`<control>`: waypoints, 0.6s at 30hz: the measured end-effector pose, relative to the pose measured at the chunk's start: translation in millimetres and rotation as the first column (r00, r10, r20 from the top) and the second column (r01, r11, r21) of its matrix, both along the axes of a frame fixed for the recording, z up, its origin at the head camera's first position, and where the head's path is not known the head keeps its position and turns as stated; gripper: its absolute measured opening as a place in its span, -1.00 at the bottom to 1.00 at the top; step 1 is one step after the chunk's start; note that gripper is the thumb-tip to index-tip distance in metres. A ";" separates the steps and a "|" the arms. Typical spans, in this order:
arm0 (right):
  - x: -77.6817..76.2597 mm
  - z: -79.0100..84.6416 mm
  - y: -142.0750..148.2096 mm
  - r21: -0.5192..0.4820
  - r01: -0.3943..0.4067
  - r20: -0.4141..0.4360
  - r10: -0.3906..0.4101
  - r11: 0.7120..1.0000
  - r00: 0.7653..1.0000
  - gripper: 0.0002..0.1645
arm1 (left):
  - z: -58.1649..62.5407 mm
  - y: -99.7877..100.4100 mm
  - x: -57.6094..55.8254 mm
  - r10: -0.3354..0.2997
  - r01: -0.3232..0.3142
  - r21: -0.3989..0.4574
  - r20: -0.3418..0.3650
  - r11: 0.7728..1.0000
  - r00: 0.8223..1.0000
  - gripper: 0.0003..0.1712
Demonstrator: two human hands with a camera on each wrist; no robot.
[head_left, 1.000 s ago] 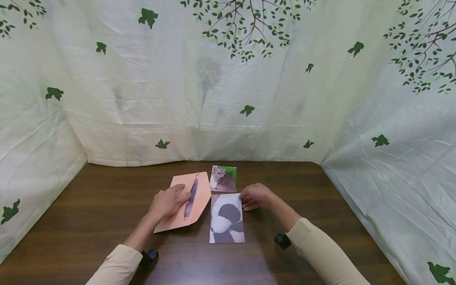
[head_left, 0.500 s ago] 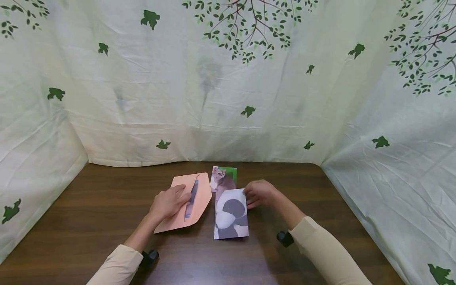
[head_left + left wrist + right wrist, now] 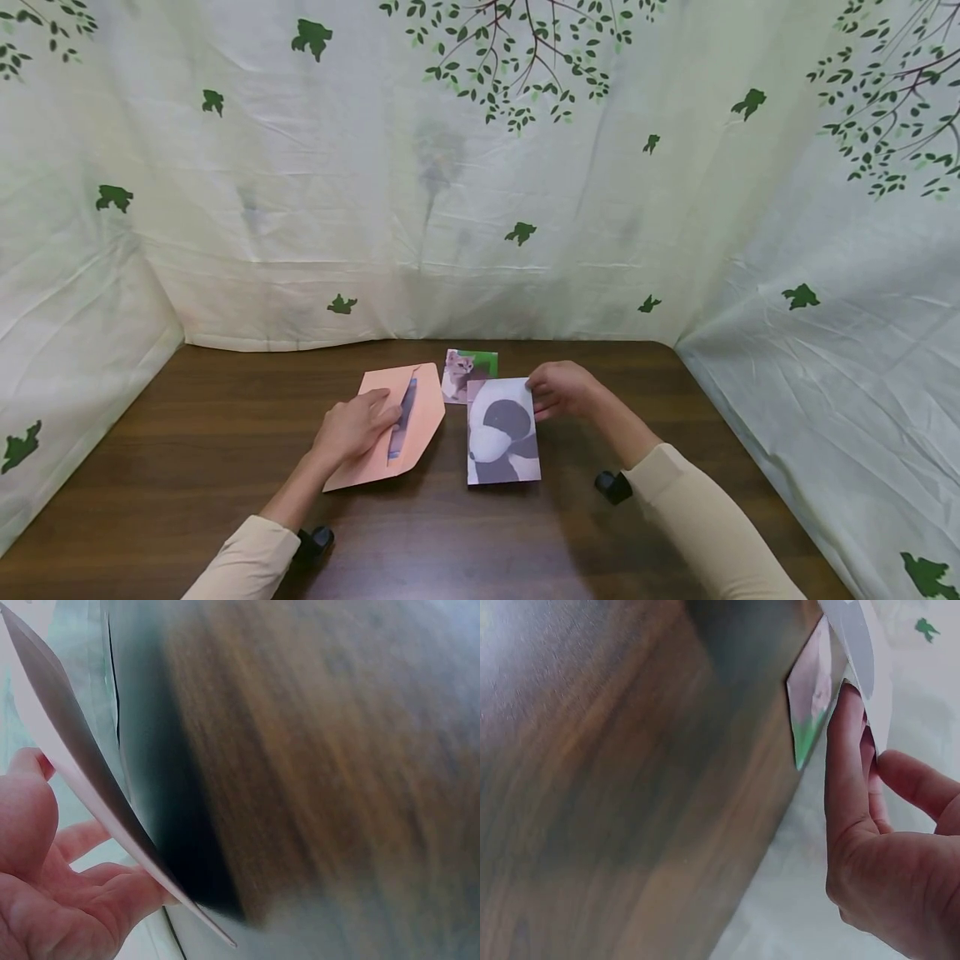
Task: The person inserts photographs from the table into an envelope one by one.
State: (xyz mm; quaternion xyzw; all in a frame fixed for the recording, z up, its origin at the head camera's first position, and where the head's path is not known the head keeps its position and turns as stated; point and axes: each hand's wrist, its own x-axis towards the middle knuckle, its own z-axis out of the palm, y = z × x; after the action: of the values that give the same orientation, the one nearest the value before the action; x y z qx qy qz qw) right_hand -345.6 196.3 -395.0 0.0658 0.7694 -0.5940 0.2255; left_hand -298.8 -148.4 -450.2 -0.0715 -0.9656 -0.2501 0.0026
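Observation:
A peach envelope (image 3: 430, 417) lies tilted at left centre, a bluish picture (image 3: 405, 421) showing in its opening. My left hand (image 3: 356, 433) holds it from the left, with thumb and a finger over its face; in the left wrist view the envelope (image 3: 97, 787) appears edge-on with fingers at its edge. My right hand (image 3: 566, 392) pinches the top right corner of a photo print (image 3: 504, 437) with rounded grey and white shapes. In the right wrist view thumb and fingers are on opposite sides of this print (image 3: 881, 690). Behind it lies a kitten photo (image 3: 457, 375), partly covered.
All of this is on a dark brown wooden table (image 3: 225, 417). White cloth (image 3: 450, 208) with green leaf patterns hangs around its back and sides. Black wrist cameras (image 3: 613, 487) sit under both sleeves.
My right hand has raised the grey-and-white print and moved it up and to the right, so it now overlaps the kitten photo's lower right. My left hand and the envelope have stayed put.

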 end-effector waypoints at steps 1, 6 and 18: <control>-0.5 2.3 0.9 0.001 0.000 -0.001 0.000 1.000 1.000 -0.63 | 0.3 -0.1 0.1 0.001 -0.001 0.002 0.002 1.000 1.000 -0.32; -4.0 9.1 3.2 -0.014 0.007 -0.013 -0.007 1.000 1.000 -0.65 | 1.1 -0.4 0.1 0.004 -0.004 -0.001 0.012 1.000 1.000 -0.32; -8.4 19.7 -10.7 -0.016 -0.049 -0.049 0.048 0.999 0.998 -0.61 | 3.0 0.7 1.9 0.014 -0.013 -0.009 0.013 1.000 1.000 -0.33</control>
State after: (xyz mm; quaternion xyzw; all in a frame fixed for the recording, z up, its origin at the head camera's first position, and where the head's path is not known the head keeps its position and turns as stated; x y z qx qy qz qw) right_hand -354.0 185.5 -375.3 0.0307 0.7707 -0.5966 0.2216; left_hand -296.9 -147.8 -447.3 -0.0634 -0.9671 -0.2464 -0.0021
